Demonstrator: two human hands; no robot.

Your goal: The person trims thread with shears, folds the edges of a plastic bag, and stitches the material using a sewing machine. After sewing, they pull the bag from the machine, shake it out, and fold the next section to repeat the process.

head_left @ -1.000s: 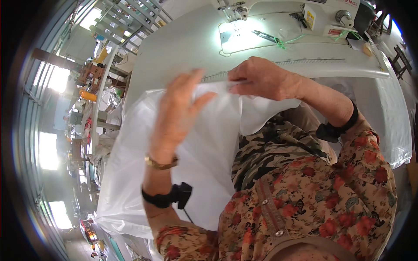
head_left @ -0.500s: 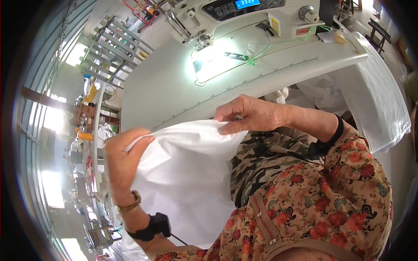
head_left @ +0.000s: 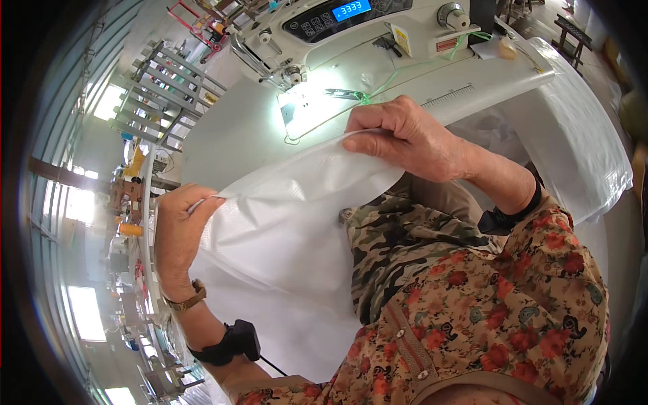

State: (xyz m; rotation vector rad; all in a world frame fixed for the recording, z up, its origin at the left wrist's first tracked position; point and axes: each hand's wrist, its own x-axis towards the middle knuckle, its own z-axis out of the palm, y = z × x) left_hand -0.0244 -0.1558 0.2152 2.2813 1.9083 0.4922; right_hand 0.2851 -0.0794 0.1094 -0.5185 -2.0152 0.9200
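A large sheet of white fabric point(head_left: 283, 229), slightly sheeny and plastic-looking, hangs from both my hands over my lap. My left hand point(head_left: 181, 229) pinches its upper edge at the left corner. Further right and higher, my right hand point(head_left: 418, 138) grips the same edge between thumb and fingers. Between them the edge stretches in a slanting line, with creases running down from the left grip. Just beyond my right hand stands a white sewing machine point(head_left: 351, 40), its lamp lighting the needle area point(head_left: 297, 101). The fabric's lower part falls out of sight below.
On the machine table point(head_left: 223, 142) lie thread snips point(head_left: 343, 93) with green thread. A printed ruler point(head_left: 449, 96) runs along the near edge. Folded white sheeting point(head_left: 580, 135) drapes over the right end. Metal racks point(head_left: 169, 88) stand at the far left.
My right hand has risen toward the machine and moved slightly right, lifting the fabric's edge with it. The left hand has shifted slightly left. The edge is now more slanted.
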